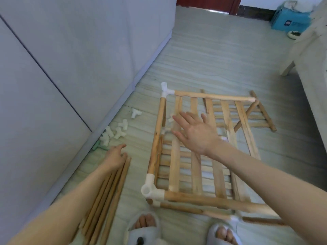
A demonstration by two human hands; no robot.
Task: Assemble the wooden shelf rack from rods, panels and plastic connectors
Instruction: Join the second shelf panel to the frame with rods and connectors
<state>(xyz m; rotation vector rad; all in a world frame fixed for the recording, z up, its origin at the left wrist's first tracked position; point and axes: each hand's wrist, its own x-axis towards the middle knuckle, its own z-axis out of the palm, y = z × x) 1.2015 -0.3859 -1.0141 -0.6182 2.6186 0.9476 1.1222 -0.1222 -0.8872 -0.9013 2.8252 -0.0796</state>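
A partly built wooden rack frame [208, 200] lies on the floor, its rods joined by white corner connectors [150, 190]. Slatted panels [196, 167] lie inside and behind it. My right hand [192, 131] hovers over the frame's left part with fingers spread, holding nothing. Two small white connectors [169, 119] lie on the floor just beyond its fingertips. My left hand [116, 156] rests at the far end of a bundle of loose rods [108, 197]; its fingers are partly hidden. Loose white connectors [115, 131] lie by the wall.
A grey cabinet or wall panel [70, 68] runs along the left. A second slatted panel [254, 114] lies behind the frame. A pale chair or bed leg [288, 68] stands at the right, a blue box [290, 18] at the far end. My slippered feet [145, 230] are at the bottom.
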